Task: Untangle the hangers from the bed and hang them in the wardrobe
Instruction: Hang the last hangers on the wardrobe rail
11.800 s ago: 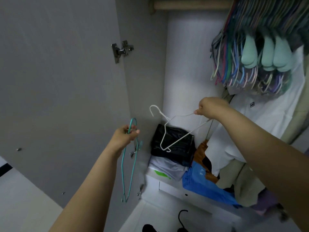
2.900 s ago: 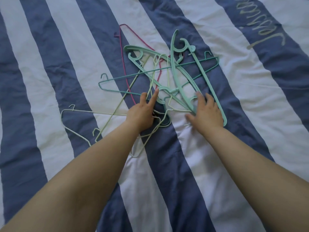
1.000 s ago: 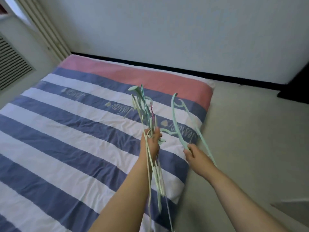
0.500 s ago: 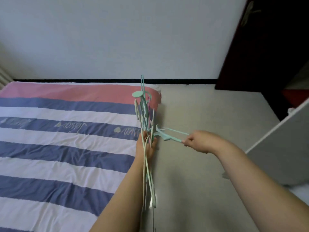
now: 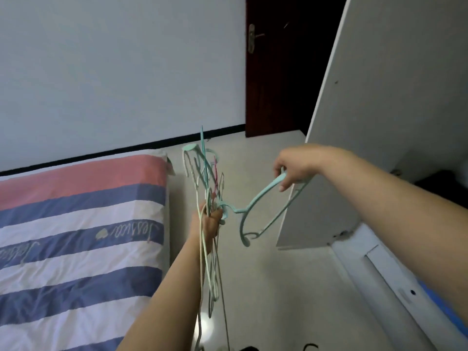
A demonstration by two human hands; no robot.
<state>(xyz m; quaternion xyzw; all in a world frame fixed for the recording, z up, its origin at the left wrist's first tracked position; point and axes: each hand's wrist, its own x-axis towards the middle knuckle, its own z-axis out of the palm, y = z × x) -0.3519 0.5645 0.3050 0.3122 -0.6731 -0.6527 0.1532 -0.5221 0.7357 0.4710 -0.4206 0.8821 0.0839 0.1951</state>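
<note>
1. Left hand [image 5: 208, 225] curled tight round a bundle [image 5: 206, 188] of thin hangers, gripped about mid-length; hooks and shoulders fanning up above the fist, long wires trailing down past the forearm toward the near floor.
2. Bundle mostly mint and pale, with one pink wire showing among the upper ends; exact count impossible to tell.
3. Right hand [image 5: 291, 168] closed over one end of a mint hanger [image 5: 255, 203], fingers wrapped over the thick arm, thumb hidden.
4. Mint hanger stretched from the right hand down and left to the bundle, its far end touching or caught in the wires just beside the left fist; hook curling down at the bottom.
5. Both held in the air over the floor [image 5: 266, 287], right of the striped bed [image 5: 76, 236].
6. Open wardrobe door [image 5: 379, 110] standing at right, behind the right forearm; dark room door [image 5: 273, 72] at far right.
</note>
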